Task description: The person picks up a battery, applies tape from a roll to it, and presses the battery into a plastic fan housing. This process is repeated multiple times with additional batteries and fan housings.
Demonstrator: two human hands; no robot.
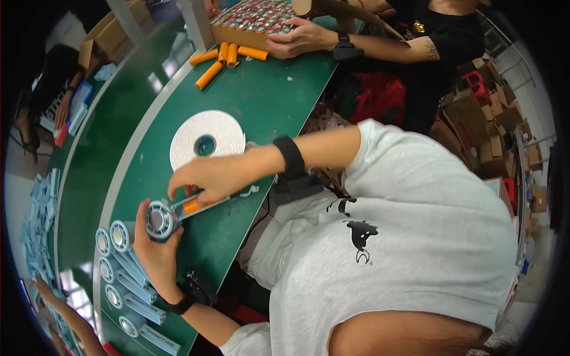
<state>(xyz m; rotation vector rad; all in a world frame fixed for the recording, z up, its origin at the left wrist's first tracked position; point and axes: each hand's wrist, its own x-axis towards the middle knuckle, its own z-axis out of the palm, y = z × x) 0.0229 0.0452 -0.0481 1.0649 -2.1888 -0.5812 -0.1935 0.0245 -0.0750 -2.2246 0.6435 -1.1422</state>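
Holding a round fan head is what the left hand [157, 246] is doing, with its fingers and thumb curling around the rim of the light-blue fan [160, 220]. The fan is sitting between the two hands, low over the green worktop [267, 89], and its handle is pointing toward the person's body. An orange battery [190, 206] is showing inside the handle. The right hand [211, 178] is bending over it, with the thumb and fingers near the battery, but some tips are hiding, so I can't tell if it is pinching anything.

This fan is looking about half done to me. The battery is lying in its place, but the handle is showing its inside, so closing it up seems to be left.

Five other light-blue fans [123, 235] are lying in a bunch near the left hand. They are looking further along, but I can't tell if batteries are hiding in them.

A roll of white tape [222, 127] is lying flat just past the right hand. Farther off, five loose orange batteries [209, 76] are waiting near a box [243, 38] full of cells, where another person's hand [300, 38] is resting.
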